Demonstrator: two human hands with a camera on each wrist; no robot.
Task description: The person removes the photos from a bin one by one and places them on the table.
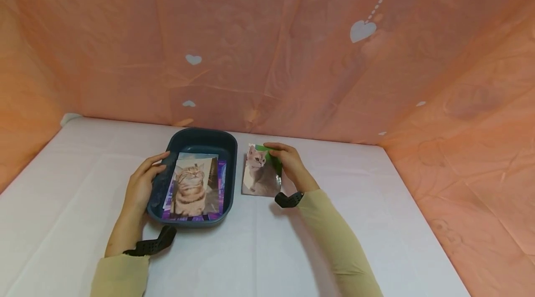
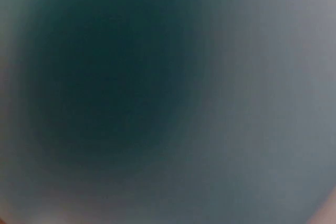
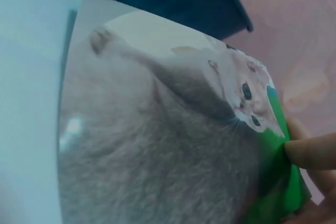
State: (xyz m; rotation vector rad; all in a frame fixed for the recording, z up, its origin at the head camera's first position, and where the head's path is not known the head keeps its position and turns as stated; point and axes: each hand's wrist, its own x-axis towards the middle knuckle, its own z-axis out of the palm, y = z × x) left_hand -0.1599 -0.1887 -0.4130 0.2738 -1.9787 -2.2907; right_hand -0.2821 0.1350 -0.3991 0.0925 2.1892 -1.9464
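the one relation any next move would seem to turn on is sideways: the grey-cat card (image 1: 267, 178) is just to the right of the tray (image 1: 200, 138), near its right wall yet apart from it in the head view. the right hand (image 1: 294, 167) is plainly the nearer one, since it pinches the card at the far right corner, by the green edge, coming in from the right. the card thus lies to the left of that hand, between hand and tray.

its long axis runs from the person's side towards the backdrop (image 1: 271, 46), roughly in line with the tray's own long axis (the tray leans a little, its far end to the right). the cat's head is at the far end, and the printed face shows to the head camera; whether the near edge touches the desk (image 1: 368, 194) cannot be told. the left hand (image 1: 142, 183) rests against the tray's left rim, though how its hidden fingers lie cannot be told. the orange-cat card (image 1: 190, 192) lies in the tray, head end also far.
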